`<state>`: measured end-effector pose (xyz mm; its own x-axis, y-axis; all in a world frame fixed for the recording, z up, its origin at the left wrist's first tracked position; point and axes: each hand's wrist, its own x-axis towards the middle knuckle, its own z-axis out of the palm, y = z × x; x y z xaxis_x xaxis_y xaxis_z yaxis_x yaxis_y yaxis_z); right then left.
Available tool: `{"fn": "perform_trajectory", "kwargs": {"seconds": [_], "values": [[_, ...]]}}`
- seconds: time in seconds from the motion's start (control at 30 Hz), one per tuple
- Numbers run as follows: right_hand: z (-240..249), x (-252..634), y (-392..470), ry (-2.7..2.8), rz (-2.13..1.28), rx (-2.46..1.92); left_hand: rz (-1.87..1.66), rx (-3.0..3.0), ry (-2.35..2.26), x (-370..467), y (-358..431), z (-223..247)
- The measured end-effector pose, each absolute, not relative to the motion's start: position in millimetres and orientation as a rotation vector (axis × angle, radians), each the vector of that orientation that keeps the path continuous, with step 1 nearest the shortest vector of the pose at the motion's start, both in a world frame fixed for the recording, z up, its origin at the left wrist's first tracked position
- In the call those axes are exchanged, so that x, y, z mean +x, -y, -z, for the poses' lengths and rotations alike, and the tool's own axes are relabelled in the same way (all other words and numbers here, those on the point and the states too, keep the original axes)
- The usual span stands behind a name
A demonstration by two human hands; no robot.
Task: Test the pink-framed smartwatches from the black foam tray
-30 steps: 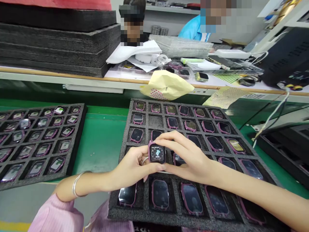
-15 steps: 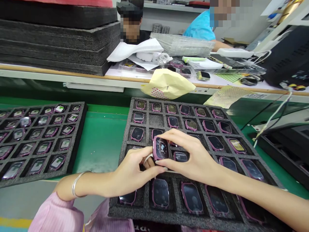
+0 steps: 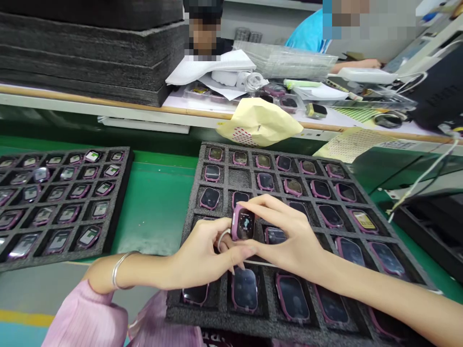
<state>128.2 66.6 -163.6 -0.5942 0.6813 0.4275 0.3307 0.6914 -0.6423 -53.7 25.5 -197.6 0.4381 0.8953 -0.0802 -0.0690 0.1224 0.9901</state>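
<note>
Green desk (image 3: 155,207) at a factory line is carrying two foam trays. Pink watch body (image 3: 243,224) is sitting above the centre of the near foam tray (image 3: 231,178), tilted, screen lit. Left hand (image 3: 202,255) is pinching it from 8 o'clock, fingers closed on its lower edge; right hand (image 3: 289,236) is clamping its top and side from 3 o'clock. Judgement: gripping by the rim only, keeping fingertips off the glass, and holding it low over the tray is limiting smudges and drops. Empty pocket (image 3: 239,177) is lying at 12 o'clock. Second foam tray (image 3: 119,193) is sitting at 9 o'clock. Yellow bag (image 3: 260,123) is lying at 12 o'clock. Screen writing is too small to read; no brand legible.
</note>
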Motion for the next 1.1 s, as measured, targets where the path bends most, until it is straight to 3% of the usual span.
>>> {"fn": "perform_trajectory", "kwargs": {"seconds": [0.4, 1.1], "values": [[177, 131, -63, 2.350, -0.337, -0.687, -0.839, 1.057, -0.799, -55, -34, 191], [178, 130, -63, 2.337, -0.518, -0.641, -0.897, 1.094, -0.732, -54, -32, 193]]}}
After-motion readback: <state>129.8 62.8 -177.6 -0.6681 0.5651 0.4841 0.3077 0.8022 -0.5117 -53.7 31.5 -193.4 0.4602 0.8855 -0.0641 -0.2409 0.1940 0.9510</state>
